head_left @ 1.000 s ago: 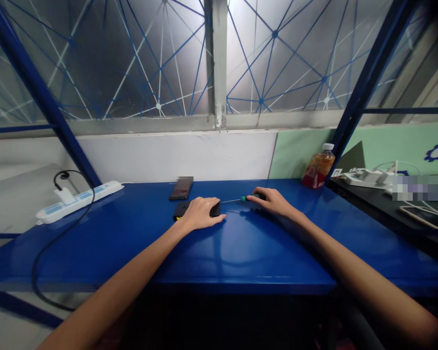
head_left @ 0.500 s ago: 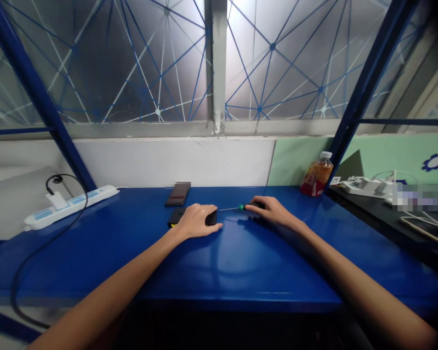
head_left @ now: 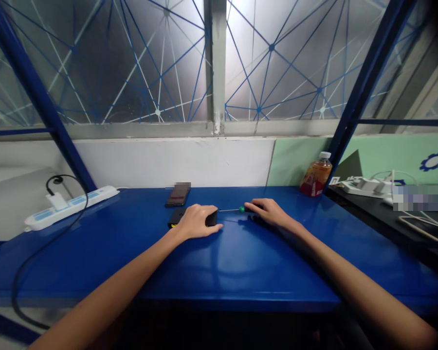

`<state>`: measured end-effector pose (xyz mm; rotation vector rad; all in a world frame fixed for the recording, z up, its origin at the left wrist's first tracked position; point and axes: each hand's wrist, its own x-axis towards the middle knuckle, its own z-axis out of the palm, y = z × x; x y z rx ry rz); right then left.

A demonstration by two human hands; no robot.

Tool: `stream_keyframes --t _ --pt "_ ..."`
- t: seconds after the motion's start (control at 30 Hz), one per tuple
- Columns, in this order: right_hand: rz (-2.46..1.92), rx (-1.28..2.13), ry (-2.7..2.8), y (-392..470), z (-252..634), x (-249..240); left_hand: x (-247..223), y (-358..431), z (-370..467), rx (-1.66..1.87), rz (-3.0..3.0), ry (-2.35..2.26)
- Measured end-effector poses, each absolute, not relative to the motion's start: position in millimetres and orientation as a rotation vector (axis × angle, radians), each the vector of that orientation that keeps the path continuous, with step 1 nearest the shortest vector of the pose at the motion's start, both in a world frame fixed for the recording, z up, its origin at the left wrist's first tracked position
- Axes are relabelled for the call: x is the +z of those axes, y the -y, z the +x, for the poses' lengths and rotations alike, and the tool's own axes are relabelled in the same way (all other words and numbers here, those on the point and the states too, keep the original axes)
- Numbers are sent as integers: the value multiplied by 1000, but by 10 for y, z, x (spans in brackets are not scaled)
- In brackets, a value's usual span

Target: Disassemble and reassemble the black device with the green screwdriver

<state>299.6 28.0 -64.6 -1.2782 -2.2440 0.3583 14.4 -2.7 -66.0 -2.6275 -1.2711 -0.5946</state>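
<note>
On the blue table [head_left: 233,262], my left hand [head_left: 198,221] is wrapped over a black box [head_left: 175,218] with a yellow mark at its lower left, its thumb and fingers at the box's right end. My right hand [head_left: 270,211] grips the dark handle of a screwdriver [head_left: 242,209], which has a green collar and a thin metal shaft. The shaft lies level and points left, its tip at the right end of the box. Whether the tip enters the box cannot be made out.
A dark phone [head_left: 178,194] lies behind the box. At the left is a white power strip [head_left: 91,198] with a black cable. A drink bottle [head_left: 317,175] stands at the back right, beside a black surface [head_left: 383,214] with chargers and white cables.
My right hand has shifted very slightly, with the screwdriver still in its grip. My left hand and the box have stayed in place.
</note>
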Motion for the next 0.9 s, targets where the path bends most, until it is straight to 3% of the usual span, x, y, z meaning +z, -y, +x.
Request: stream_keyframes --t 0.27,0.5,0.73,0.9 --pt "-1230 472 2162 -242 2999 -621 -658 27 149 -602 -2633 1277" --pt "-1318 176 2242 -202 2953 -566 -660 22 148 -602 -2632 1271" --pt "-1179 525 2208 -255 3037 -604 -655 25 142 -601 -2630 1268" --pt "-1274 356 2289 -248 3031 -566 -646 32 143 -595 -2634 1273"
